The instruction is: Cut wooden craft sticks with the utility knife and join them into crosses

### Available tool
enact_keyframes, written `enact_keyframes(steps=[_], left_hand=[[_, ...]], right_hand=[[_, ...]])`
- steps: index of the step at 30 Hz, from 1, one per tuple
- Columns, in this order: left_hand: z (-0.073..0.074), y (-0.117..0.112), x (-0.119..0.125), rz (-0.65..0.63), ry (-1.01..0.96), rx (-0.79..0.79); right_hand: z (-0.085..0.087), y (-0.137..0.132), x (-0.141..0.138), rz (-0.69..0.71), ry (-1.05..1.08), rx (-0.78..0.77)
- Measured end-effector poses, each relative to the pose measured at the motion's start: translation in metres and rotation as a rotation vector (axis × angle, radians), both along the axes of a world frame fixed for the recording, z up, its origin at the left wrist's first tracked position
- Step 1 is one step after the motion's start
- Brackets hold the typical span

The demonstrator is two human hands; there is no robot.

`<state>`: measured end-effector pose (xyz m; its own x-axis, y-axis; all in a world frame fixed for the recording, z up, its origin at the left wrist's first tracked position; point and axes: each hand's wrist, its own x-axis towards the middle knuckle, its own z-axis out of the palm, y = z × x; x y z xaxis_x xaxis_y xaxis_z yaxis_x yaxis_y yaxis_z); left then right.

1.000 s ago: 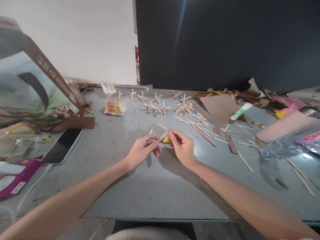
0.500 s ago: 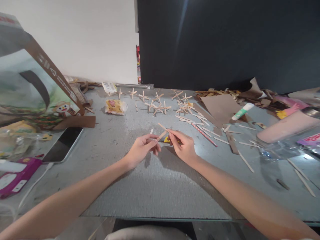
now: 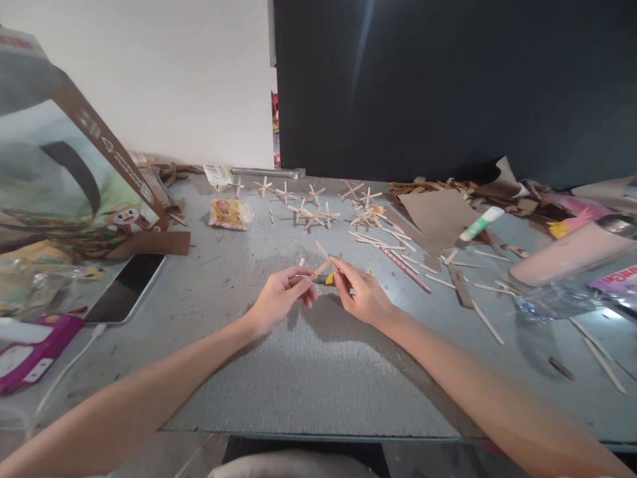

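Observation:
Above the middle of the table my left hand pinches one end of a short wooden craft stick between thumb and fingers. My right hand grips a second wooden stick with its fingertips, and the two sticks meet at an angle there. Whether they are joined cannot be made out. Beneath the hands lies a yellow and grey tool, perhaps a cutter, partly covered by the right fingers. A small white piece rests just beyond the left fingers.
Several star-shaped stick pieces stand at the back. Loose sticks, a red patterned straw, a glue stick and cardboard lie rightward. A phone and a large printed box are left; a yellow packet sits behind.
The stick in my right hand has turned slightly steeper against the other one. My right hand has rotated a little, uncovering more of the yellow tool. My left hand barely moved.

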<state>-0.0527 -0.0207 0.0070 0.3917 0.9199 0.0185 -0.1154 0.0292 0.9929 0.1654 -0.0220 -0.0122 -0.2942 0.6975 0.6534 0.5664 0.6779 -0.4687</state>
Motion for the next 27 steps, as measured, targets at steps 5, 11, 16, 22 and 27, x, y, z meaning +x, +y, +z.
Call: enact_keyframes(steps=[5, 11, 16, 22, 27], left_hand=[[0.002, 0.004, -0.004, -0.039, 0.129, 0.041], [0.001, 0.007, -0.005, -0.007, 0.139, 0.075], [0.003, 0.004, -0.005, -0.038, 0.18, 0.106], [0.004, 0.002, -0.002, -0.043, 0.123, 0.07], [0.004, -0.003, 0.006, -0.081, 0.058, 0.067]], right_hand=[[0.002, -0.002, 0.0, 0.036, 0.008, -0.125], [0.002, -0.006, -0.006, 0.052, -0.001, -0.178], [-0.002, -0.015, -0.015, 0.055, -0.04, -0.163], [-0.001, -0.021, -0.023, -0.002, 0.01, -0.145], [0.0, -0.026, -0.029, -0.047, 0.023, -0.107]])
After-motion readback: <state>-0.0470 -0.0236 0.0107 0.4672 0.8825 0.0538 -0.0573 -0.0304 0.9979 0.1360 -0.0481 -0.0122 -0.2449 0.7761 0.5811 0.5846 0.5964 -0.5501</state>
